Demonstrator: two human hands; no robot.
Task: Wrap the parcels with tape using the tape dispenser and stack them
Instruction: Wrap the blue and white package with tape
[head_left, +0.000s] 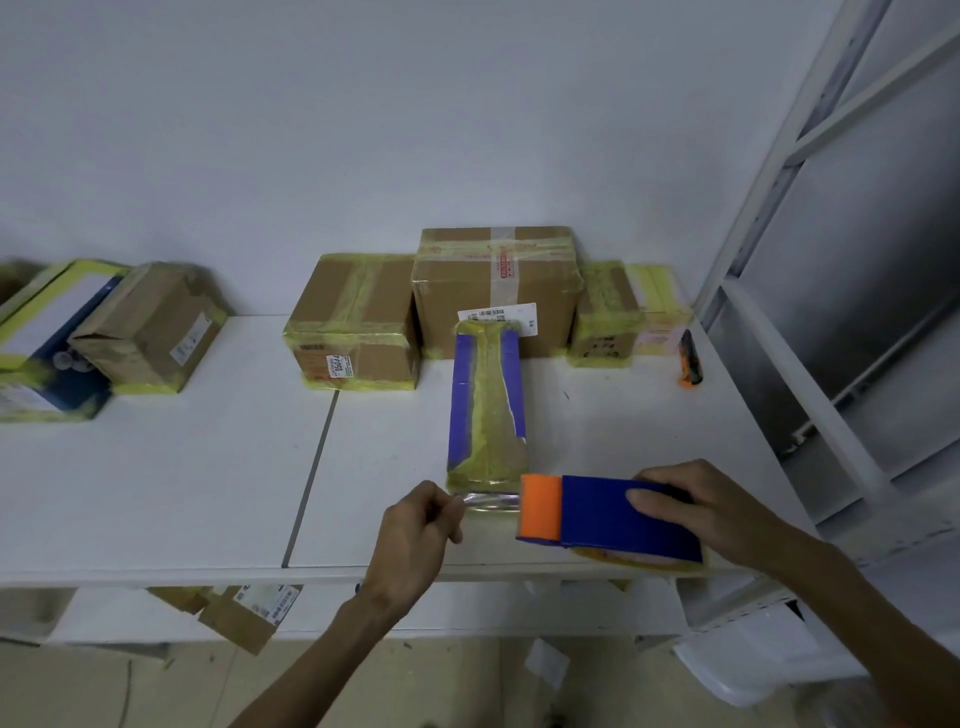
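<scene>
**Holding a tape strip (491, 501) at the near end of the purple parcel (485, 405)**

You are standing at the white table (156, 493), with taped cardboard boxes (496, 291) sitting along the wall. The long purple parcel is lying lengthwise, its near end just beyond and between your hands. Your right hand (711, 514) is gripping the blue-and-orange tape dispenser (613, 517), fingers curled over it. Your left hand (415, 535) is pinching the clear tape strip stretching across to the dispenser.
</scene>
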